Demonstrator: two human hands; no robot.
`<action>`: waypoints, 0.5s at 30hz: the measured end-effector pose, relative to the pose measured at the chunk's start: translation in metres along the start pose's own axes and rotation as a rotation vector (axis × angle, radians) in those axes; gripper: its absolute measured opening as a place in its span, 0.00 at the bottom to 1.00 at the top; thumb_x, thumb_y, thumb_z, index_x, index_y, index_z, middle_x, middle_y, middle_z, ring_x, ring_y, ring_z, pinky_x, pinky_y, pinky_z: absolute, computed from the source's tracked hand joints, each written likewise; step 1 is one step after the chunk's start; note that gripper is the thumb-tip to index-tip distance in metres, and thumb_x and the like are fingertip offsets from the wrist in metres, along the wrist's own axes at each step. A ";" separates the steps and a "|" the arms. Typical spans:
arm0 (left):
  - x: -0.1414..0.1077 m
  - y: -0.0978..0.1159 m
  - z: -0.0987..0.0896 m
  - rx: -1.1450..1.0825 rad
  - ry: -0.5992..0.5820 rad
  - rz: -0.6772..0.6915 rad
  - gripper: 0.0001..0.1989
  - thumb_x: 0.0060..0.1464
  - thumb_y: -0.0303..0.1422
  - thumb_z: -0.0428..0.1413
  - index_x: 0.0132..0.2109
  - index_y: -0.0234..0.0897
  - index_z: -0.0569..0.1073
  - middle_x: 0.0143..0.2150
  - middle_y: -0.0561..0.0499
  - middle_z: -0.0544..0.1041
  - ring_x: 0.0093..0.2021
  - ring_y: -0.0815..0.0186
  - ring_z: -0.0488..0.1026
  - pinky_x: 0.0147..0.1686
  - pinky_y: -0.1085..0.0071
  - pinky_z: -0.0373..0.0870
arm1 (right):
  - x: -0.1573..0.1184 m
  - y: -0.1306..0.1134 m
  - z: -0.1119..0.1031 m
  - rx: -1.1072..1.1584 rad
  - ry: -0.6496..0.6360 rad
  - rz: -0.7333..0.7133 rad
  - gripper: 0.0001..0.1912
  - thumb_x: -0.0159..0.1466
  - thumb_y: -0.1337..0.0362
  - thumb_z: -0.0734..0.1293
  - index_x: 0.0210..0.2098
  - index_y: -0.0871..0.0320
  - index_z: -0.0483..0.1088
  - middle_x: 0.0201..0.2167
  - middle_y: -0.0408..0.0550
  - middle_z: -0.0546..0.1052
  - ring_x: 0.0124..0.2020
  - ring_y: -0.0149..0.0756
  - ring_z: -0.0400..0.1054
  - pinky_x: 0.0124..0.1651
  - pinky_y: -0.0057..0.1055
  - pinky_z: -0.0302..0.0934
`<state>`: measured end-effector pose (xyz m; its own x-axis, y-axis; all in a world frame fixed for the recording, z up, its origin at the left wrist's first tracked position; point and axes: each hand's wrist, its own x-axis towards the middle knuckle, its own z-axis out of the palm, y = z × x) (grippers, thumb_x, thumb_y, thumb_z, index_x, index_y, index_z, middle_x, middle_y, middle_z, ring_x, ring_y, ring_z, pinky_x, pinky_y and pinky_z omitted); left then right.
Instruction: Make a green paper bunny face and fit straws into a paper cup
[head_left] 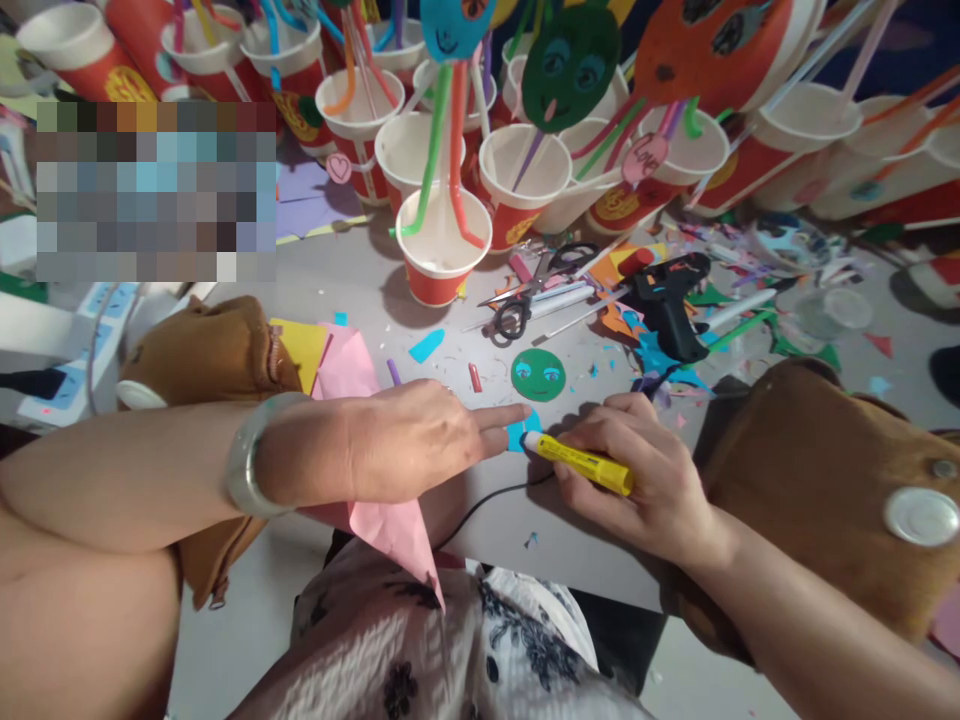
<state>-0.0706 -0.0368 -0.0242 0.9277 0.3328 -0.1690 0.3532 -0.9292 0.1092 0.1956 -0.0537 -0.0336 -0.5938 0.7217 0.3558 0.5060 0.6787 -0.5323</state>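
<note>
My right hand (637, 480) is closed round a yellow marker pen (592, 465), whose white end points left at a small blue paper piece (517, 437). Two stretched fingers of my left hand (405, 440) lie on that blue piece and press it to the table; the other fingers are partly hidden. Just above it lies a green paper circle (538, 375) with a drawn face, blue eyes and a smile. A pink paper sheet (394, 540) sticks out from under my left hand and hangs over the table edge.
Paper cups (442, 245) with straws and paper faces crowd the back. Scissors (529, 295), a black glue gun (675, 300) and paper scraps lie in front of them. Brown bags (810, 500) flank my hands. A power strip (79, 365) sits far left.
</note>
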 end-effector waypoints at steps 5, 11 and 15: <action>0.001 0.001 -0.011 0.041 -0.018 0.019 0.29 0.58 0.20 0.47 0.66 0.38 0.64 0.76 0.46 0.51 0.43 0.69 0.76 0.27 0.69 0.61 | -0.002 0.000 -0.004 0.065 -0.007 -0.027 0.08 0.60 0.68 0.67 0.37 0.52 0.64 0.25 0.39 0.74 0.23 0.34 0.67 0.34 0.41 0.60; 0.001 0.002 -0.009 0.074 0.019 0.025 0.30 0.59 0.20 0.45 0.68 0.36 0.61 0.74 0.45 0.56 0.41 0.69 0.76 0.26 0.67 0.59 | 0.000 -0.001 -0.002 0.025 0.039 0.004 0.10 0.60 0.69 0.67 0.38 0.51 0.64 0.25 0.39 0.74 0.24 0.35 0.69 0.35 0.41 0.59; -0.001 0.003 -0.009 0.094 0.019 0.007 0.30 0.60 0.20 0.45 0.68 0.36 0.60 0.73 0.44 0.59 0.41 0.68 0.75 0.29 0.67 0.62 | -0.001 0.001 -0.002 0.089 -0.049 -0.019 0.09 0.59 0.69 0.67 0.37 0.51 0.64 0.24 0.39 0.74 0.23 0.35 0.68 0.36 0.41 0.60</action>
<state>-0.0699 -0.0388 -0.0153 0.9325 0.3286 -0.1500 0.3348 -0.9421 0.0174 0.1978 -0.0532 -0.0325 -0.6335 0.6998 0.3301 0.4378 0.6760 -0.5928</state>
